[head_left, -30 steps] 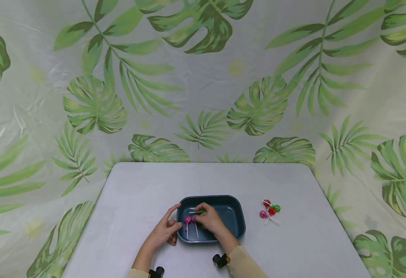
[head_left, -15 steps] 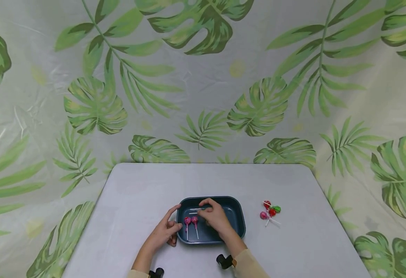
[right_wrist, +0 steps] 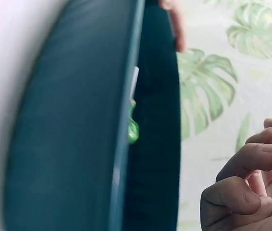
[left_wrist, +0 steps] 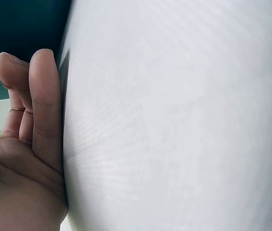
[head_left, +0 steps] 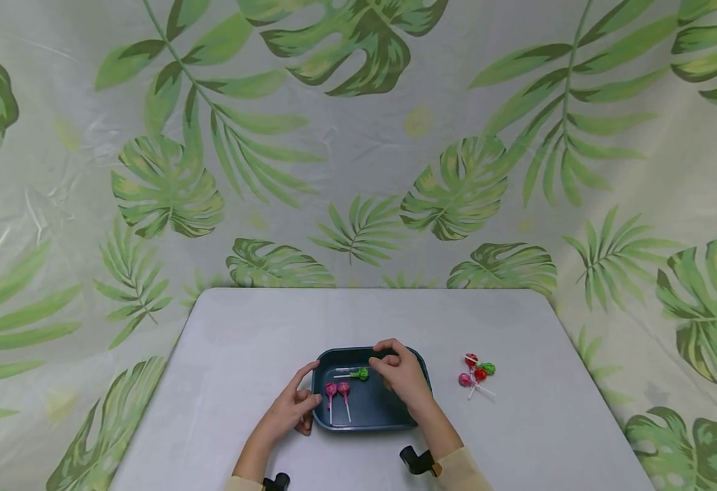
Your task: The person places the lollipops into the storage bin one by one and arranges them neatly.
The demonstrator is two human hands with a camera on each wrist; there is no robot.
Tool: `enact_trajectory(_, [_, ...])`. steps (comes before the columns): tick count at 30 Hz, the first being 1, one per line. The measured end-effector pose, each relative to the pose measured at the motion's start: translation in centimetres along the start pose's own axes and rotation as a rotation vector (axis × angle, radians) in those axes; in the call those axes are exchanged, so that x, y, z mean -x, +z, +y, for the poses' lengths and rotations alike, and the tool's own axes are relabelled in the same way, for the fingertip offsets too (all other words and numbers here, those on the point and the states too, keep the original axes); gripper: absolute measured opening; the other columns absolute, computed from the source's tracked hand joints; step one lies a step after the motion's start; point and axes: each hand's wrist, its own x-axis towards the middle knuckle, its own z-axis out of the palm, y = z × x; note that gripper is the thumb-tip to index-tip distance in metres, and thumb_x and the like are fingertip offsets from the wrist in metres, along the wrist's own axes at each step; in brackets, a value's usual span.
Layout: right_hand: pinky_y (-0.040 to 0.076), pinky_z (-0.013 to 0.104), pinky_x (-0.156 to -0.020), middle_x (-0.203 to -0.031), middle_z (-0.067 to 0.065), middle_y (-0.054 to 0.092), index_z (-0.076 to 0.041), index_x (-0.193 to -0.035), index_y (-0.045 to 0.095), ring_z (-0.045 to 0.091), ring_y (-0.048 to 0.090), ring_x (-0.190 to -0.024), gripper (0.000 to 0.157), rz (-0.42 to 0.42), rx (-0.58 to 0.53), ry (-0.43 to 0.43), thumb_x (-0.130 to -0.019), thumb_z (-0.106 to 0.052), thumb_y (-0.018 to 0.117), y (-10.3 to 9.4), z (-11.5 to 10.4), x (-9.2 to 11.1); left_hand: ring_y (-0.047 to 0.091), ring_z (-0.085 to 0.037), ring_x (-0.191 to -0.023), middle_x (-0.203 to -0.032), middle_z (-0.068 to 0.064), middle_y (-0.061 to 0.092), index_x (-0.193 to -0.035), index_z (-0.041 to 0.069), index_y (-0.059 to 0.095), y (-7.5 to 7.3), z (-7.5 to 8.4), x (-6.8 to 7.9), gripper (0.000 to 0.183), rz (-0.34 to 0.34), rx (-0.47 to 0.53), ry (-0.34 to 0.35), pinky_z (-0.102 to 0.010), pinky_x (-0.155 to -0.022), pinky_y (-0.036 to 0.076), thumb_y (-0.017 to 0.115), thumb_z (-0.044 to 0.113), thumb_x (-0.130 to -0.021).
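Note:
In the head view, a dark blue tray [head_left: 389, 409] stands on the white table. My left hand [head_left: 287, 409] grips its left end, index finger and thumb at the rim; the left wrist view shows the other fingers bent against the tray's outer wall [left_wrist: 25, 24]. Two pink lollipops [head_left: 331, 389] lie side by side in the tray, sticks toward me. Behind them a green lollipop [head_left: 363, 374] lies crosswise, its stick pointing left. My right hand [head_left: 404, 378] hovers over the tray's right part, fingers loosely bent, holding nothing. The right wrist view shows the green lollipop [right_wrist: 133, 130] past the near rim.
To the right of the tray, several red, green and pink lollipops [head_left: 480, 374] lie in a loose cluster on the table [head_left: 260, 327]. Behind the table hangs a leaf-patterned sheet [head_left: 358, 164].
My right hand has let go of the green lollipop, leaving it in the tray, and has moved right and slightly back. My left hand has stayed at the tray's left end.

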Motion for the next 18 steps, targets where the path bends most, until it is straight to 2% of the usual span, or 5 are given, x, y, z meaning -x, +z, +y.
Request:
enact_trajectory(5, [0.034, 0.023, -0.050, -0.067, 0.005, 0.055, -0.010, -0.125, 0.065, 0.013, 0.037, -0.049, 0.029, 0.053, -0.023, -0.017, -0.098, -0.016, 0.076, -1.9, -0.7, 0.5, 0.060, -0.016, -0.057, -0.077, -0.002, 0.061, -0.166, 0.038, 0.027, 0.0, 0.0, 0.0, 0.074, 0.004, 0.007, -0.007, -0.033, -0.053, 0.060, 0.067, 0.024, -0.105])
enact_trajectory(8, [0.035, 0.023, -0.051, -0.069, 0.003, 0.056, -0.013, -0.125, 0.064, 0.013, 0.038, -0.049, 0.028, 0.080, -0.028, -0.013, -0.099, -0.016, 0.075, -3.4, -1.1, 0.9, 0.060, -0.016, -0.057, -0.077, -0.002, 0.061, -0.166, 0.038, 0.027, 0.0, 0.0, 0.0, 0.075, 0.004, 0.005, -0.008, -0.033, -0.053, 0.060, 0.067, 0.024, -0.105])
enact_trajectory(18, [0.034, 0.021, -0.050, -0.068, -0.007, 0.058, -0.013, -0.128, 0.061, 0.009, 0.039, -0.050, 0.031, 0.206, -0.033, -0.002, -0.100, -0.018, 0.074, -9.1, -1.6, 2.2, 0.060, -0.015, -0.057, -0.076, -0.002, 0.060, -0.166, 0.037, 0.026, 0.0, 0.0, 0.0, 0.075, 0.004, 0.004, 0.000, -0.033, -0.052, 0.060, 0.068, 0.024, -0.105])
